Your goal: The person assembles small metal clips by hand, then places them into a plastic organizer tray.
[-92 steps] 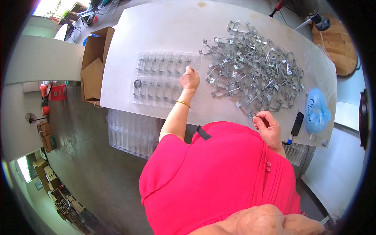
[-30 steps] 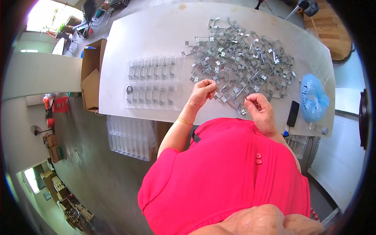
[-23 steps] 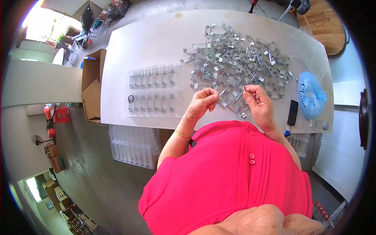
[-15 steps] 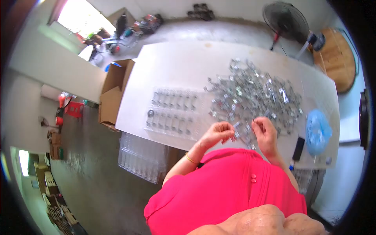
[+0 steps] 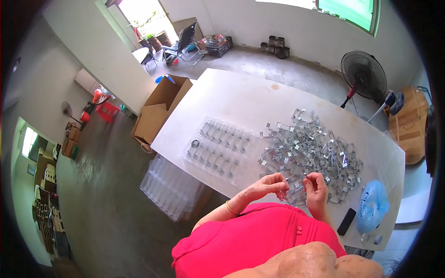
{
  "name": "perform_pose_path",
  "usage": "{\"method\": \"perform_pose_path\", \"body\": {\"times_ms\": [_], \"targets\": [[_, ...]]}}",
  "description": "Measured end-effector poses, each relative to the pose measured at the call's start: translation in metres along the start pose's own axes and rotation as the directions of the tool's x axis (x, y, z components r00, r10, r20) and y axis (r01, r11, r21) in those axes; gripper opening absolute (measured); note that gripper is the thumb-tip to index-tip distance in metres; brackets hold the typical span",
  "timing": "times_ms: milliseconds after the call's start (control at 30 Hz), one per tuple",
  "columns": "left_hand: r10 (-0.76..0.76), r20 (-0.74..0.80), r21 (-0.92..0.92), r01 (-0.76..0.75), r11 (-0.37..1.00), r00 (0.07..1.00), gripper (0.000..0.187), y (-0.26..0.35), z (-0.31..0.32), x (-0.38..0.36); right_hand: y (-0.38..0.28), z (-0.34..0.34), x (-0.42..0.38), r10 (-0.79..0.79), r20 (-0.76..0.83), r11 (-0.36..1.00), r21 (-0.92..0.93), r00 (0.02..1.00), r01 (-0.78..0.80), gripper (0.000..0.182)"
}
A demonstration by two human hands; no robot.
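A heap of small metal parts (image 5: 310,150) lies on the white table (image 5: 232,88). At its near edge my left hand (image 5: 271,186) has its fingers pinched together, on or beside a metal piece. Close to its right, my right hand (image 5: 316,187) pinches a small dark-tipped item too small to name. The fingers of both hands face each other, slightly apart. To the left lies a clear plastic tray (image 5: 190,160) with two rows of metal parts and a small round dark object (image 5: 195,143) on it.
A blue plastic bag (image 5: 373,206) and a black phone-like object (image 5: 346,221) are at the table's right. Stacked clear trays (image 5: 169,187) and an open cardboard box (image 5: 150,123) stand off its left edge. A fan (image 5: 364,74) is behind.
The camera view has tilted up, so the table and both hands appear lower. The hands keep nearly the same pinched pose beside the heap.
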State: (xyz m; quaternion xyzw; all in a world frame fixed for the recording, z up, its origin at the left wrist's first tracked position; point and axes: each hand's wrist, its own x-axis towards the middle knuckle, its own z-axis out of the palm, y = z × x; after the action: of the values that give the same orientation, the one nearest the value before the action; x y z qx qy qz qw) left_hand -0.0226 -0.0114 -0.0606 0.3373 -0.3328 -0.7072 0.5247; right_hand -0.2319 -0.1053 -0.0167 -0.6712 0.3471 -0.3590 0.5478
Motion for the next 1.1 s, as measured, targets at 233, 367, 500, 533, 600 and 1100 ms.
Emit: {"method": "perform_pose_path", "body": {"times_ms": [233,367,500,533,600,1100], "targets": [[-0.065,0.161,-0.226,0.101,0.969,0.985,0.04,-0.001,0.032,0.016,0.0,-0.02,-0.007,-0.096,0.046,0.995,-0.032,0.994,0.098,0.006],[-0.117,0.119,-0.294,0.147,0.944,0.986,0.038,-0.001,0.06,0.018,-0.002,-0.032,-0.011,-0.095,0.069,0.995,0.037,0.993,0.092,0.007],[-0.133,0.066,-0.408,0.148,0.901,0.989,0.036,-0.006,0.081,0.025,0.007,-0.046,-0.009,-0.237,0.076,0.968,-0.064,0.969,0.242,0.01],[-0.118,0.028,-0.384,0.119,0.916,0.993,0.037,-0.008,0.086,0.028,0.003,-0.05,-0.011,-0.236,0.092,0.967,-0.075,0.967,0.243,0.01],[-0.128,-0.045,-0.249,0.113,0.962,0.991,0.035,-0.004,0.097,0.028,0.005,-0.057,-0.013,-0.197,0.119,0.979,-0.036,0.973,0.203,0.012],[-0.085,-0.255,-0.156,0.046,0.987,0.963,0.03,-0.014,0.098,0.034,-0.014,-0.068,-0.015,-0.042,0.119,0.993,-0.105,0.992,0.055,0.006]]}}
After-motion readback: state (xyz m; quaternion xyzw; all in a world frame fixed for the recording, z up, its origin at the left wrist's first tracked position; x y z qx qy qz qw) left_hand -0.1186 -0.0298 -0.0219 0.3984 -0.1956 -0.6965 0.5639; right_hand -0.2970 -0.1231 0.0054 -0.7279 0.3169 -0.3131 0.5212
